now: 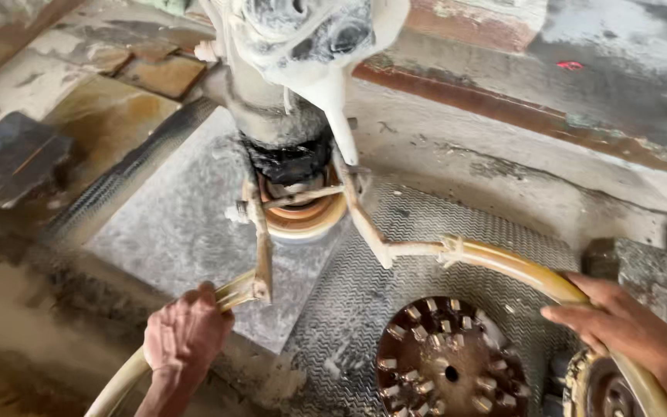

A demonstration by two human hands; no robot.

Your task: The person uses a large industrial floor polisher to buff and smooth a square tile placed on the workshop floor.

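Observation:
A dust-caked grinding machine head [295, 69] stands over a grey stone slab [187, 224], its round orange-rimmed disc [303, 216] resting on the slab. A worn curved yellowish handle ring [503, 266] runs from the machine's metal struts toward me. My left hand [185, 333] is closed around the ring's left part at the bottom left. My right hand [619, 324] grips the ring's right part at the bottom right.
A loose round grinding disc with several metal segments [445, 359] lies on a ribbed mat [349, 309] in front. Another disc [604, 390] sits at the bottom right. Stone slabs [13, 158] and wet sludge lie on the left; a rusty rail [519, 116] crosses behind.

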